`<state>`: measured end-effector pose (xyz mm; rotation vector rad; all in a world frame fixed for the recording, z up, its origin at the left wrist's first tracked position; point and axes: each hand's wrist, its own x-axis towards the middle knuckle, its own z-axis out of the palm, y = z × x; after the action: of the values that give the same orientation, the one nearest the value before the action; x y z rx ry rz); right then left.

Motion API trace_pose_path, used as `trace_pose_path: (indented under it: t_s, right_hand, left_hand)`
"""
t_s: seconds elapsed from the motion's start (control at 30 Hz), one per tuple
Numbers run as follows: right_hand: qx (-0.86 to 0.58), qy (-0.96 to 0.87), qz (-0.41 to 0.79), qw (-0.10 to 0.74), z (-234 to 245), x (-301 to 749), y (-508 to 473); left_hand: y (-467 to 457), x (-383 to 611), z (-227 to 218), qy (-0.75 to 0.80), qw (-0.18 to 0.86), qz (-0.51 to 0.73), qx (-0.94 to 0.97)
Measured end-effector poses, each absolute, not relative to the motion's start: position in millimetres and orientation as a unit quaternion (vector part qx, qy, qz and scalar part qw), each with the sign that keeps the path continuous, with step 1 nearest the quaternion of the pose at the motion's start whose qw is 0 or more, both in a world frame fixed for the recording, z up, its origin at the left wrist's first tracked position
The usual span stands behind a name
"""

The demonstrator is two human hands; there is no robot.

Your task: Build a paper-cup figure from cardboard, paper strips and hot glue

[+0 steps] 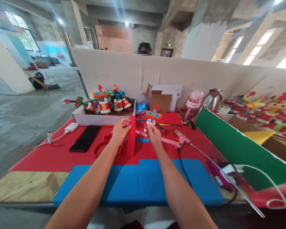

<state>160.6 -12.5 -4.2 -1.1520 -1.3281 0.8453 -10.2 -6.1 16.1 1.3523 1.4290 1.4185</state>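
Right fingers (153,129) hold the toy (151,121), its orange head (153,114) lying crosswise.

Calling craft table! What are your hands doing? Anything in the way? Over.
Left hand at red strip. Right hand gripping orange-headed figure. Pink glue gun close by, blocking neither hand.

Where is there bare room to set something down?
Blue sheet, between left forearm and right forearm; red covering, left of black smartphone, nearer than white charger. Crowded: around left hand, right hand, pink glue gun and purple power strip.
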Motion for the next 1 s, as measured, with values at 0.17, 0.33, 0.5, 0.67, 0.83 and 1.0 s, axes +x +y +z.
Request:
trace_pose_path:
  t_s: [0.17,0.33,0.5,0.67,0.83,1.0]
  right_hand:
    - [-0.439,-0.611,0.454,0.477,-6.7,152.9,-15.1]
    - [-0.428,-0.618,0.464,0.469,-9.6,154.8,-15.2]
    - [-0.428,-0.638,0.460,0.446,-8.2,158.9,-15.1]
    - [-0.419,-0.651,0.461,0.433,-7.4,160.4,-16.8]
    - [-0.495,-0.687,0.386,0.366,-12.2,159.7,-14.6]
    - [-0.565,-0.680,0.288,0.369,-19.3,163.4,-9.9]
  left_hand:
    - [-12.9,8.3,14.9,0.488,0.395,0.527,0.573]
    - [-13.4,9.1,11.1,0.483,0.399,0.529,0.573]
    - [-14.2,16.2,3.6,0.482,0.462,0.529,0.524]
    - [-11.3,11.3,3.3,0.501,0.429,0.518,0.545]
    - [-9.9,2.4,3.6,0.556,0.262,0.432,0.660]
    - [-17.1,5.8,2.5,0.587,0.153,0.338,0.719]
